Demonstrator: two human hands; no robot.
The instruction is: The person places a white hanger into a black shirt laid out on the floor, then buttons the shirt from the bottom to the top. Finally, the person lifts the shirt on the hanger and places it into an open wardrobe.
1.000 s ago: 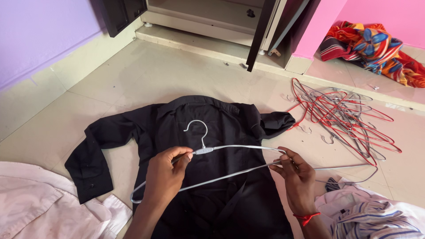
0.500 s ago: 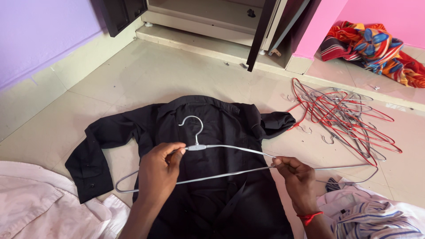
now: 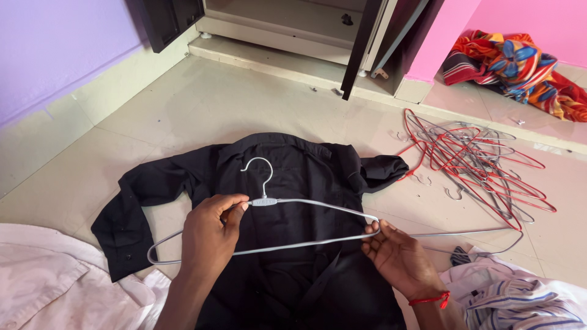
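Observation:
A black shirt [image 3: 287,177] lies spread flat on the tiled floor, collar away from me. Over it I hold a grey wire hanger [image 3: 306,208], its hook pointing toward the collar. My left hand [image 3: 211,235] grips the hanger's left shoulder just beside the neck. My right hand [image 3: 397,256] pinches the hanger's right end, with a red thread around that wrist. The hanger's left end sticks out past the shirt's side.
A tangled pile of red and grey hangers [image 3: 477,165] lies to the right. One loose grey hanger [image 3: 483,235] rests near a striped shirt [image 3: 520,299]. A pale pink garment [image 3: 55,275] lies bottom left, a colourful cloth [image 3: 513,61] top right, an open dark cupboard [image 3: 293,24] ahead.
Both hands have shifted the grey hanger to the left over the black shirt. My right hand has slid in from the shirt's right edge onto the cloth.

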